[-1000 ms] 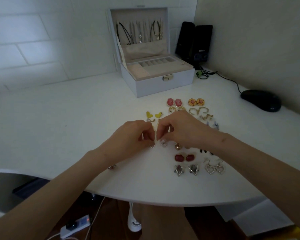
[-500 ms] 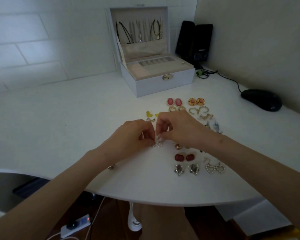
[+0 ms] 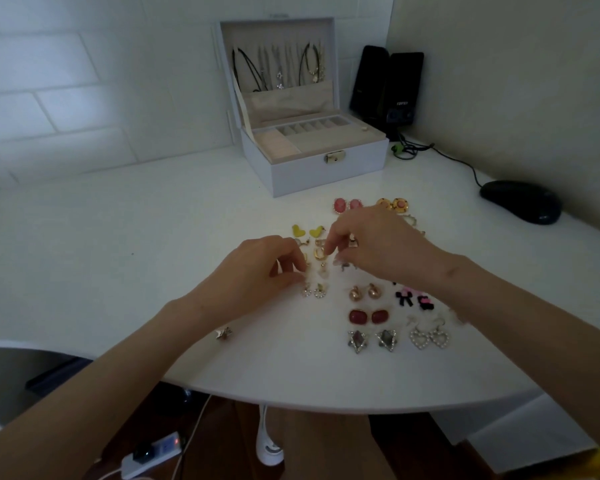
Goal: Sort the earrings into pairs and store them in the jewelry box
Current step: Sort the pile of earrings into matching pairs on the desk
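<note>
The white jewelry box (image 3: 326, 174) stands open at the back of the desk, necklaces hanging in its lid. Earrings lie in pairs in front of it: pink ovals (image 3: 347, 205), yellow hearts (image 3: 307, 231), gold balls (image 3: 364, 292), red rectangles (image 3: 368, 317), silver stars (image 3: 371, 340), pearl hearts (image 3: 428, 337). A small pearl-ring pair (image 3: 314, 292) lies just below my left hand (image 3: 257, 271), whose fingers are loosely curled and hold nothing. My right hand (image 3: 371, 244) hovers over the middle rows, its index fingertip at a gold hoop (image 3: 321, 252). One silver star earring (image 3: 223, 333) lies alone at the left.
A black mouse (image 3: 520, 200) with its cable sits at the right, and black speakers (image 3: 387, 88) stand behind the box. Black bow earrings (image 3: 413, 297) lie under my right forearm. The desk's curved front edge (image 3: 326, 407) is close below the earrings.
Both hands brought two small pearl-ring earrings together, set them down side by side and let go. My right hand then moved up toward the gold hoop.
</note>
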The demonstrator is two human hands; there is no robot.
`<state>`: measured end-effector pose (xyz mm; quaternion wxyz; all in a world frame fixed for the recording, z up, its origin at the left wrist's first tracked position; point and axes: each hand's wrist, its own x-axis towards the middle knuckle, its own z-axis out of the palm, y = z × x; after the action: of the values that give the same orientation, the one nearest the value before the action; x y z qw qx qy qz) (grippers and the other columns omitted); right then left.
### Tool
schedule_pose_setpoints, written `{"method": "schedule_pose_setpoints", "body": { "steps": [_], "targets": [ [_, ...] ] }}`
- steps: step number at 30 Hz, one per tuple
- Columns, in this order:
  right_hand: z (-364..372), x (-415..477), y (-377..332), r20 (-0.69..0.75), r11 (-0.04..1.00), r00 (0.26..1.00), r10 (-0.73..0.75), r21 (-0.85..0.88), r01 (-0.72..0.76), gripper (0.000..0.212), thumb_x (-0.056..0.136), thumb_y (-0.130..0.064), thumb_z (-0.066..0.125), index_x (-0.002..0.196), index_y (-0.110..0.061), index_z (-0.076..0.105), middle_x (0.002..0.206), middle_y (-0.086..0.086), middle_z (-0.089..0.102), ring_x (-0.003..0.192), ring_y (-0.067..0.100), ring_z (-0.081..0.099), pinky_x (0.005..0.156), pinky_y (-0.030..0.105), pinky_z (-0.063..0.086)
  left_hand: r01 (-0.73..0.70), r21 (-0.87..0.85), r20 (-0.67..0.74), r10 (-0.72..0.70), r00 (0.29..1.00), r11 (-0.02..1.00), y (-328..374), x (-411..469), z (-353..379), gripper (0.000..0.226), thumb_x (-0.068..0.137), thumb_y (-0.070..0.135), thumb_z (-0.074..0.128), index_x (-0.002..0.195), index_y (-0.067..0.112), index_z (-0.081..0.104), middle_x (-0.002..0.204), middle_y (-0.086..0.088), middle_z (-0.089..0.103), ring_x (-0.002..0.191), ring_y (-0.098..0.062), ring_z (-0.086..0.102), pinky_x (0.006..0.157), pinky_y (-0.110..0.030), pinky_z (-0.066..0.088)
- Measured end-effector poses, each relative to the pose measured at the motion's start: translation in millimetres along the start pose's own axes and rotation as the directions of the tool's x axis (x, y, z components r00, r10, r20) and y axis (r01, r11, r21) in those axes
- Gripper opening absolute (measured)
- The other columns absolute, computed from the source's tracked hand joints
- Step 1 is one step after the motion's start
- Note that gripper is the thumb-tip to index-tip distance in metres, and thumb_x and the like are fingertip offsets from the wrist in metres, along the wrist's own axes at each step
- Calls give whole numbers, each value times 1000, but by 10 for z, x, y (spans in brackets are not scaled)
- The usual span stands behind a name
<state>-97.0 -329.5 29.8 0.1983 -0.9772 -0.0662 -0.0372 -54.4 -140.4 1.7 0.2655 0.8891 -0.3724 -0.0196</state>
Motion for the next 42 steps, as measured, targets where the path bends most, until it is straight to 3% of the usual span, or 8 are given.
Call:
{"method": "schedule_pose_setpoints", "body": {
  "steps": [6,13,17,20,29,33,39,42],
  "targets": [
    [63,29,-56,43,989,998,-45,-139,50,17,84,-16,63,97,-25,69,94,-7,61,88,12,57,79,33,48,45,72,-80,-39,996,996,-46,55,-38,6,84,17,63,89,21,63,77,14,52,67,-3,48,59,-10,34],
    [133,65,-57,43,995,998,-37,-88,41,14,82,-18,66,92,-27,68,90,-9,65,78,7,56,66,21,42,38,50,-51,-35,998,998,-37,89,17,10,82,19,66,91,20,63,80,13,53,67,-3,49,61,-12,36],
    [135,69,-53,42,998,998,-43,-33,44,15,81,-14,67,91,-25,69,90,-8,65,65,0,49,62,16,39,31,43,-66,-29,997,999,-49,68,-9,10,82,14,66,89,21,63,79,14,53,70,-11,53,65,-17,39],
    [141,71,-49,39,998,998,-55,-3,56,16,80,-11,67,90,-23,69,89,-6,66,61,-4,46,60,12,37,34,58,-78,-30,996,998,-87,7,-79,9,83,15,65,88,22,63,80,14,54,71,-9,52,64,-14,38],
    [49,15,-277,-64,987,989,-133,85,138,8,78,-20,72,84,-25,68,82,-13,66,61,-19,46,73,15,37,122,24,-94,-119,988,992,-309,-376,-429,7,82,19,66,82,25,63,78,13,61,77,-3,52,60,-11,38],
    [124,-48,-497,69,969,973,-222,129,212,9,79,-23,71,87,-24,69,85,-10,66,59,-7,45,62,10,35,169,40,-23,-168,986,985,-418,-516,-557,13,80,19,68,79,29,60,76,11,62,79,1,53,61,-10,40],
    [325,-43,-799,174,949,939,-295,163,269,15,80,-20,69,95,-22,70,91,-5,68,85,9,59,80,30,48,152,42,100,-156,983,987,-489,-607,-610,22,79,13,69,81,32,59,85,14,61,86,5,52,66,-4,40],
    [388,-48,-913,200,940,924,-327,173,295,18,79,-25,70,97,-23,69,92,-6,65,86,9,56,79,29,44,117,43,122,-121,985,992,-478,-618,-563,21,75,18,73,81,33,59,83,14,59,86,4,51,68,-7,40]
  ]
}}
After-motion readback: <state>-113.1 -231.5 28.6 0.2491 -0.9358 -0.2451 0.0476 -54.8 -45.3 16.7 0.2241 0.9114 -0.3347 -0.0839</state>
